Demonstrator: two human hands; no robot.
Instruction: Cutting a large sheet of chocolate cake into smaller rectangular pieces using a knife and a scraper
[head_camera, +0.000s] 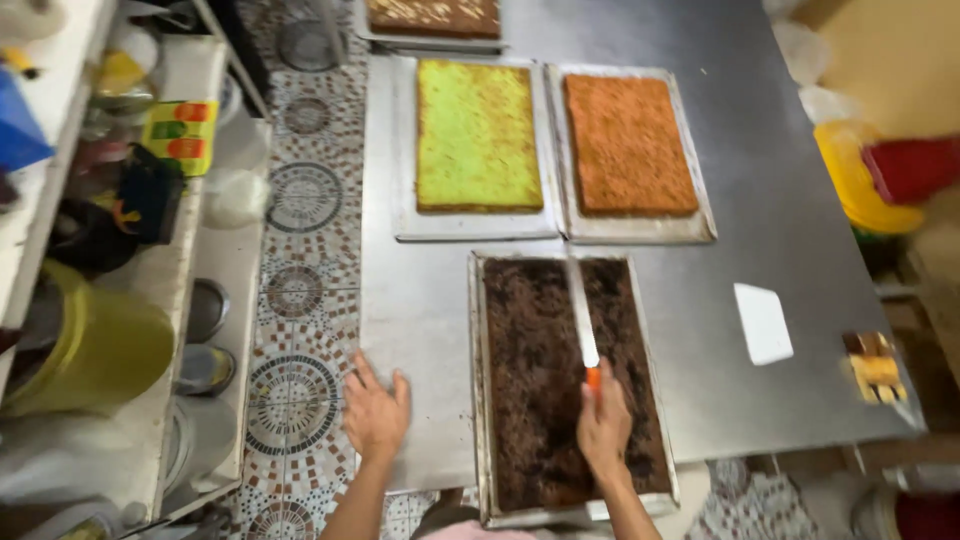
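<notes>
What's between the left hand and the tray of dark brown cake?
Only bare steel table, seen in the head view; the left hand lies flat there, short of the dark brown cake tray's rim.

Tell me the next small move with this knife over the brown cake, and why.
Probably draw the knife back toward you along the brown cake. The right hand grips its orange handle, the blade lies lengthwise over the cake with its tip near the far edge, and the left hand rests flat on the table beside the tray.
</notes>
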